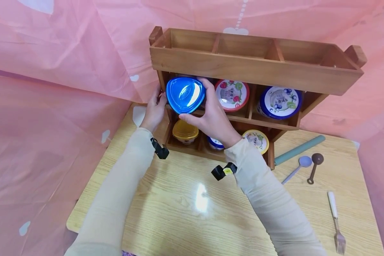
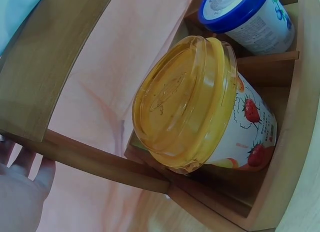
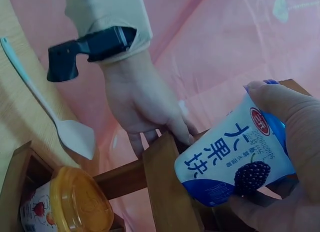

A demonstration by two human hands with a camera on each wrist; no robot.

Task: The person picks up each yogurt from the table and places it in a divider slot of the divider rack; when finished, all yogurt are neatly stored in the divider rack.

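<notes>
My right hand [image 1: 215, 119] grips a yogurt cup [image 3: 235, 152] with a shiny blue, rounded-triangle lid [image 1: 185, 95]. Blackberry print shows on its white side in the right wrist view. The cup is tilted at the left compartment of the wooden rack's middle tier, its lid facing me. My left hand [image 1: 155, 111] holds the rack's left side board [image 3: 167, 184], fingers bent around its edge. Right of the held cup sit a red-rimmed cup [image 1: 233, 95] and a blue-rimmed cup [image 1: 281, 102]. Below it stands a strawberry-print cup with a yellow lid [image 2: 185, 101].
The rack's top tray [image 1: 256, 67] overhangs the lower tiers. A blue-rimmed cup [image 1: 215, 143] and a yellow-rimmed cup [image 1: 256, 140] share the bottom tier. Right of the rack lie a green rod [image 1: 300, 150], two spoons [image 1: 304, 161] and a fork [image 1: 336, 222]. A spatula [image 3: 75, 137] lies on the left.
</notes>
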